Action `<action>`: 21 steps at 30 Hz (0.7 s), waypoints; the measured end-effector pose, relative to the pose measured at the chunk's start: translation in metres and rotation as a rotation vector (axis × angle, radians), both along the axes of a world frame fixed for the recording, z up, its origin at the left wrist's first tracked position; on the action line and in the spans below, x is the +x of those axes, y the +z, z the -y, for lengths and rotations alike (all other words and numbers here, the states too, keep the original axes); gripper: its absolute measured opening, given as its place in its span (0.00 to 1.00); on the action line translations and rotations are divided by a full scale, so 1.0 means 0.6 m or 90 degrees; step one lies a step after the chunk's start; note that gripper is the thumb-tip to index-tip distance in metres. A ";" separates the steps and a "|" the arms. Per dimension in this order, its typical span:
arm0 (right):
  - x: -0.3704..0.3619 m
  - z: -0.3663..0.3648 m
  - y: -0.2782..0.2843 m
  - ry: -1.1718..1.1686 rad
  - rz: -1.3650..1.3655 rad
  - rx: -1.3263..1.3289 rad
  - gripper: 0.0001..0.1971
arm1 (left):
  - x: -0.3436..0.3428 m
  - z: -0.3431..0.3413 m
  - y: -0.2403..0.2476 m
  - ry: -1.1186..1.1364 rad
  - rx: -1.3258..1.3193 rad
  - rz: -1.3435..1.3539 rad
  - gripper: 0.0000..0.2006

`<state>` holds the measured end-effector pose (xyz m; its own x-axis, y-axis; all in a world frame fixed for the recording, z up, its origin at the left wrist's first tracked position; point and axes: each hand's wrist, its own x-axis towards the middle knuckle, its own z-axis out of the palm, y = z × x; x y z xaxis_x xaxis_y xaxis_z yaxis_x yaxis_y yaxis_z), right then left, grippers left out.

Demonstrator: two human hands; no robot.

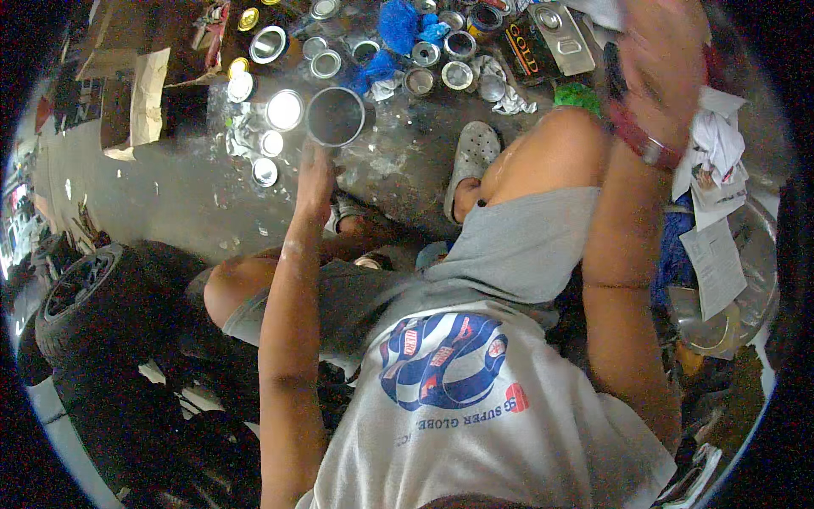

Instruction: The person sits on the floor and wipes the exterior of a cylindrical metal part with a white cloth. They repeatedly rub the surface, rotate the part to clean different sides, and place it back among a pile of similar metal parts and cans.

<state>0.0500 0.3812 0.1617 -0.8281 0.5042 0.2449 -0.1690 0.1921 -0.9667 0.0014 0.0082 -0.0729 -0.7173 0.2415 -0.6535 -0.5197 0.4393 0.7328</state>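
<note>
The open round tin (335, 116), dull grey metal with a thin rim, is sitting on the paint-spattered floor (170, 199) at about eleven o'clock. The left hand (314, 182) is reaching to its near edge, fingers seemingly pinching the rim, though the grip itself is hidden. A one-sided hold could be tipping it toward the shiny lids (284, 110) crowding beside it. The right hand (657, 64), blurred at one o'clock, is showing no clear finger spread. A rubbery grey clog (475, 153) is lying nearby.
</note>
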 end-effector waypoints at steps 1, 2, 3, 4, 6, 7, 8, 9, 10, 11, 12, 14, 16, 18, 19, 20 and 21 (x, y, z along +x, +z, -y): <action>0.017 -0.009 0.008 -0.003 0.003 0.043 0.13 | 0.009 -0.007 -0.032 0.041 0.005 0.017 0.41; 0.027 -0.011 -0.005 -0.037 0.070 0.156 0.13 | 0.018 -0.013 -0.055 0.089 0.007 0.028 0.44; 0.030 -0.038 -0.046 -0.029 0.129 0.184 0.14 | 0.020 -0.010 -0.074 0.085 -0.066 0.079 0.49; 0.052 -0.072 -0.064 -0.049 0.202 0.227 0.15 | 0.032 -0.032 -0.115 0.125 -0.008 0.053 0.52; 0.076 -0.171 -0.232 0.033 0.305 0.116 0.20 | 0.043 -0.032 -0.205 0.275 -0.091 0.169 0.55; 0.083 -0.174 -0.281 0.116 0.360 0.069 0.21 | 0.051 -0.018 -0.261 0.295 -0.104 0.147 0.55; 0.103 -0.193 -0.370 0.102 0.383 0.173 0.22 | 0.054 -0.002 -0.318 0.308 -0.114 0.123 0.54; 0.102 -0.174 -0.401 0.133 0.456 0.176 0.22 | 0.060 0.011 -0.354 0.330 -0.130 0.101 0.54; 0.129 -0.181 -0.482 0.105 0.443 0.163 0.20 | 0.058 -0.004 -0.367 0.362 -0.101 0.099 0.53; 0.130 -0.161 -0.524 0.061 0.495 0.108 0.19 | 0.059 -0.011 -0.375 0.408 -0.076 0.094 0.53; 0.130 -0.128 -0.548 -0.037 0.501 0.130 0.17 | 0.063 -0.015 -0.383 0.454 -0.054 0.092 0.52; 0.130 -0.102 -0.600 -0.089 0.504 0.307 0.17 | 0.060 -0.029 -0.381 0.454 -0.043 0.071 0.52; 0.127 -0.102 -0.644 -0.050 0.439 0.510 0.20 | 0.050 -0.039 -0.376 0.449 -0.031 0.048 0.52; 0.121 -0.108 -0.678 -0.011 0.430 0.645 0.23 | 0.044 -0.052 -0.381 0.456 -0.058 0.025 0.52; 0.116 -0.108 -0.692 0.009 0.455 0.678 0.24 | 0.043 -0.054 -0.388 0.467 -0.093 0.012 0.52; 0.111 -0.108 -0.705 0.030 0.480 0.712 0.25 | 0.042 -0.055 -0.395 0.478 -0.127 -0.002 0.52; 0.104 -0.111 -0.718 0.035 0.532 0.766 0.26 | 0.044 -0.060 -0.404 0.492 -0.076 -0.002 0.52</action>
<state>0.1124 0.4481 -0.2691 -0.9483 0.3108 -0.0648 0.3141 0.9481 -0.0497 0.0281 0.0444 -0.3152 -0.6553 -0.3992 -0.6413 -0.7081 0.0288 0.7056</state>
